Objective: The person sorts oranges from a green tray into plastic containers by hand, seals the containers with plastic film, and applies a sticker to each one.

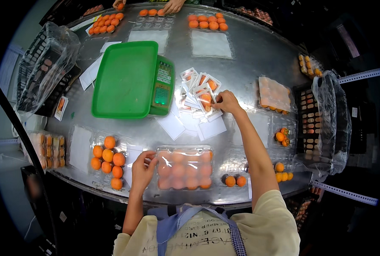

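Observation:
In front of me lies a closed clear plastic box [184,170] filled with rows of orange fruit that look like persimmons. My left hand [143,170] is at its left edge, loosely curled with the fingers apart and the tips close to the rim. My right hand [227,103] reaches forward over a loose pile of printed labels [193,102]. Its thumb and fingers pinch the edge of one white-bordered label [205,100] that has an orange fruit picture on it. Plain white backs show on several labels in the pile.
A green weighing scale [124,81] stands left of the labels. Loose fruit [107,155] fills part of an open tray at near left. Crates lined with plastic, one left [49,64] and one right [326,123], flank the metal table. Another person's hand [173,6] touches fruit across it.

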{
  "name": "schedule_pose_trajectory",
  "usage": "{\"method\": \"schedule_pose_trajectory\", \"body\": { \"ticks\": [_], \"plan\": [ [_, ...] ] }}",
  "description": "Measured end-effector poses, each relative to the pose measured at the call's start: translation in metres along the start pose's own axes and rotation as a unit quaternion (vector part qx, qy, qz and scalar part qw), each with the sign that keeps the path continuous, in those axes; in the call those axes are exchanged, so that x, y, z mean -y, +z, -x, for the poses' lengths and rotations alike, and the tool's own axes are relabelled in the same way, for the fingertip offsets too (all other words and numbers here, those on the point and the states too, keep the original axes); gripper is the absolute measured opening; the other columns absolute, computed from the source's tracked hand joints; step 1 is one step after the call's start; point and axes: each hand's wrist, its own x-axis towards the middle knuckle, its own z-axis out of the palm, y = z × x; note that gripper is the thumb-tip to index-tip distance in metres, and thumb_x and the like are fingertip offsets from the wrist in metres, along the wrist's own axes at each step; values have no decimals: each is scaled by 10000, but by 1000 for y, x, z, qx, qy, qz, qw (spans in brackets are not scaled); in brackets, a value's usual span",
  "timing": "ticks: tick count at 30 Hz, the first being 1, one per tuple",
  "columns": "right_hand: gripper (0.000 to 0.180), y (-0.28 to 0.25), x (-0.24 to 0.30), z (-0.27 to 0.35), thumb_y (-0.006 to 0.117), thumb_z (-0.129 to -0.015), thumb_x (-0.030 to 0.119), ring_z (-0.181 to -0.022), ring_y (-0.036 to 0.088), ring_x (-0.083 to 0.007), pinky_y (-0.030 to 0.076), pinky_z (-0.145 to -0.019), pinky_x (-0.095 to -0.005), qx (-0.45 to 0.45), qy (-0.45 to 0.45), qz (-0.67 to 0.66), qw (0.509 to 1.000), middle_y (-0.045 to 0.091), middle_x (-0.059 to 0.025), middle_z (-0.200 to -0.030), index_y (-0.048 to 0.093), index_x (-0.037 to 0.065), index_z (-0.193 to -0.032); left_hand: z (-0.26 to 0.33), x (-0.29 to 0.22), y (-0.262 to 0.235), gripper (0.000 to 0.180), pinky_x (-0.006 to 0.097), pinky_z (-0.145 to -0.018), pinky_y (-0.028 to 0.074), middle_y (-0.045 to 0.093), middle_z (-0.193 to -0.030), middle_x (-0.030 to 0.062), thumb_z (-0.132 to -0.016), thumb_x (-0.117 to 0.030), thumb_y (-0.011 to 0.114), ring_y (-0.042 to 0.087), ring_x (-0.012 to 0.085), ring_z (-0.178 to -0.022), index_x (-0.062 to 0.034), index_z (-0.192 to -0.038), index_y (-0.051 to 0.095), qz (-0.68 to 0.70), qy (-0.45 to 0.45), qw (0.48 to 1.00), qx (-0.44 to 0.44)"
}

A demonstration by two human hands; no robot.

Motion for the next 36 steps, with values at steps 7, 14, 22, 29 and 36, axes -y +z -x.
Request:
{"method": "schedule_pose_trajectory", "body": {
  "ticks": [7,14,22,29,36],
  "plan": [
    [153,-5,14,27,649,-756,100,-690,578,-127,454,-633,-250,-35,18,-311,950,610,-66,-738,568,13,-853,-13,-15,32,210,197,-547,418,559,-791,19,-780,-66,599,492,70,-654,-36,-988,588,98,32,991,83],
    [178,-45,83,92,626,-785,81,-700,568,-88,456,-657,-221,132,-38,-381,914,616,-49,-754,593,-18,-930,-30,-52,69,219,196,-572,445,609,-836,43,-758,-80,653,559,90,-704,-15,-959,597,109,96,985,-88],
    [188,-14,105,183,647,-783,89,-722,572,-74,471,-652,-214,62,36,-576,814,628,-40,-798,607,0,-943,-13,-46,59,190,232,-618,484,635,-855,72,-775,-99,662,606,127,-706,4,-925,607,396,-102,913,5],
    [162,7,130,212,644,-792,118,-678,570,-78,457,-623,-214,-68,46,-528,845,620,-35,-754,611,-23,-865,22,-53,56,243,256,-691,438,556,-994,90,-709,-68,693,545,158,-850,15,-907,581,40,164,941,-293],
    [147,12,157,232,638,-789,95,-651,570,-85,457,-602,-214,-118,-12,-511,851,609,-39,-733,605,-31,-857,61,-70,59,267,273,-720,466,592,-965,99,-740,-33,645,580,172,-823,7,-996,580,136,216,964,-75]
  ]
}}
